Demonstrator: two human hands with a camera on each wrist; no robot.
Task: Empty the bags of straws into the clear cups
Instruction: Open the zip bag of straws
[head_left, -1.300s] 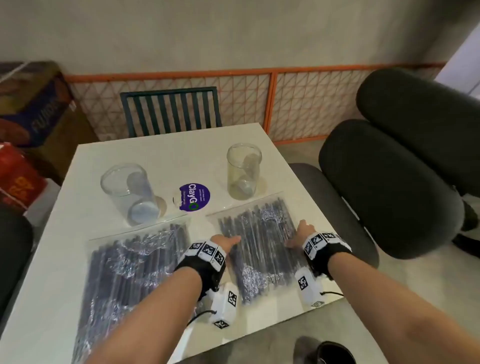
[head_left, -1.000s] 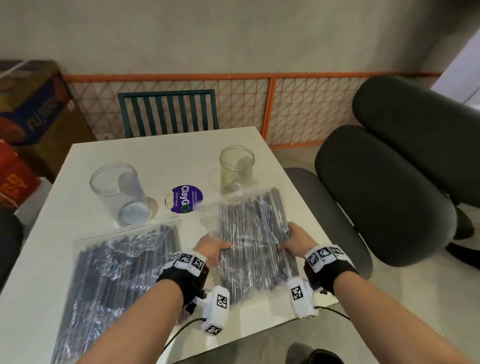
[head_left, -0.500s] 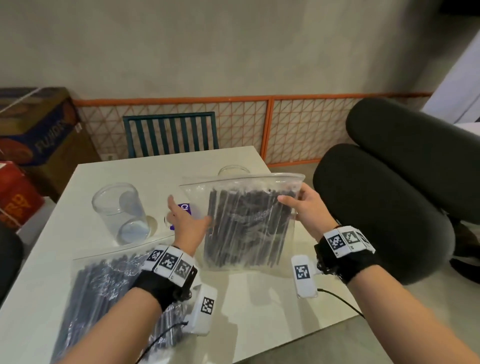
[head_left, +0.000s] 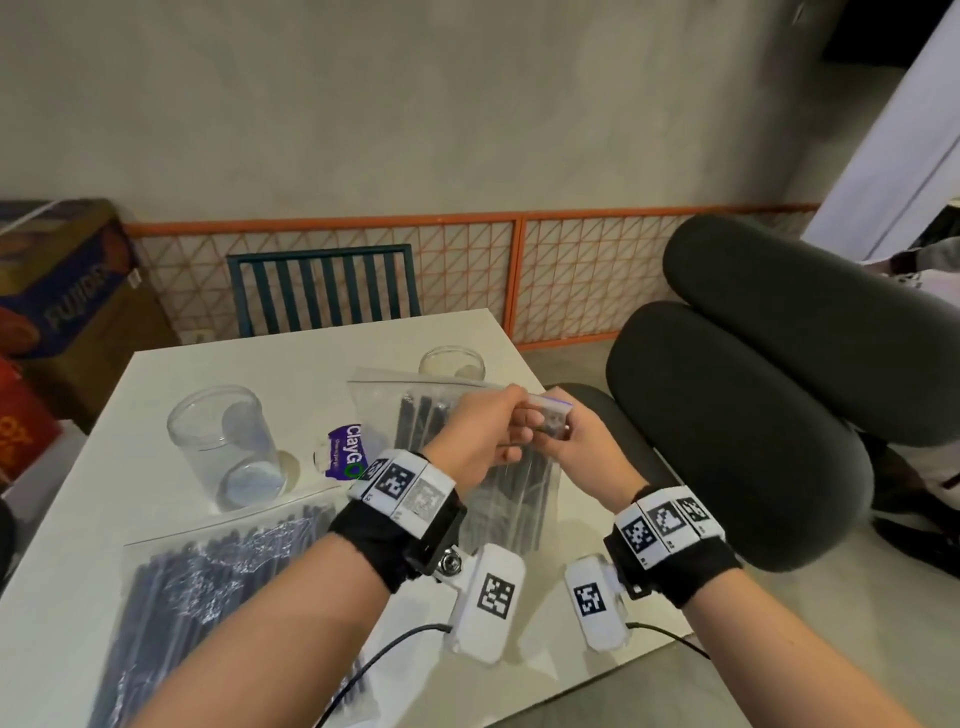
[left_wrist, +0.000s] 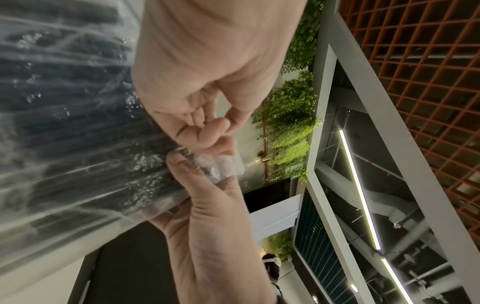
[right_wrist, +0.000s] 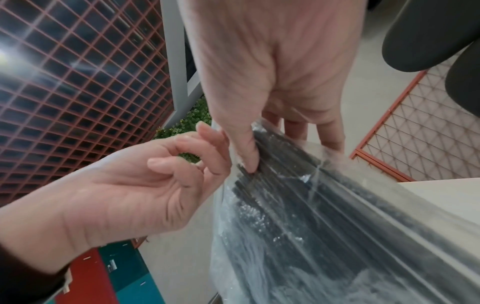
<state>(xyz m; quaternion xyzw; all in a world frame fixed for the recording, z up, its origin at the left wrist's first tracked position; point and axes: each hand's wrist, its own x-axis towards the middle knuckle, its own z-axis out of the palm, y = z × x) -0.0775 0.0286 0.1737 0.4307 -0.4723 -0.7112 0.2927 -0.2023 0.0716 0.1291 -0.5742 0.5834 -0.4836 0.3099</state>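
Both hands, left hand (head_left: 475, 441) and right hand (head_left: 582, 452), pinch the raised bag's (head_left: 410, 410) top corner, partly hiding its straws (head_left: 423, 421).

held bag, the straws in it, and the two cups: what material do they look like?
Held bag: thin clear plastic film, glossy; it wrinkles and glints.
Straws: dark, matte, stiff rods; plastic or paper, cannot tell.
Cups: rigid and fully see-through, smooth walls; clear plastic or glass, open.

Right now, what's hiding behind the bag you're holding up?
Behind the held bag stands a clear cup; only its rim shows above the bag's top edge. Its lower part is covered by the bag and its black straws, so I cannot see inside it.
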